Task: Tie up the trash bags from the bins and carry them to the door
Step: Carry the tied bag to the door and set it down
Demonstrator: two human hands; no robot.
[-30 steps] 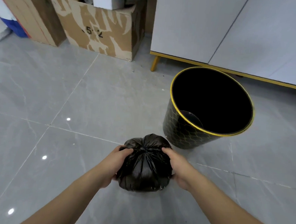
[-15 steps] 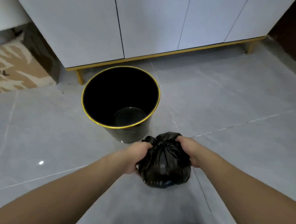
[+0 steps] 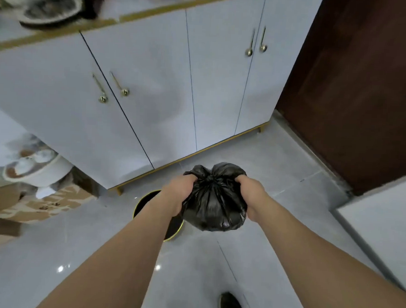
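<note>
A small, full black trash bag (image 3: 214, 204) with a gathered, knotted top hangs in the air in front of me. My left hand (image 3: 178, 192) grips its upper left side and my right hand (image 3: 250, 194) grips its upper right side. Below and behind my left forearm stands the black bin with a gold rim (image 3: 145, 203), mostly hidden by the arm and the bag. A dark brown door (image 3: 355, 91) fills the upper right.
A white cabinet with gold handles (image 3: 153, 92) runs across the back on gold legs. A cardboard box (image 3: 37, 204) with white items stands at the left. A white panel (image 3: 386, 236) juts in at the right. My dark shoe (image 3: 231, 306) is on the grey tile floor.
The bag has come up off the floor, held in both hands. My view has risen and swung right, so the bin now lies under my left arm and the door shows.
</note>
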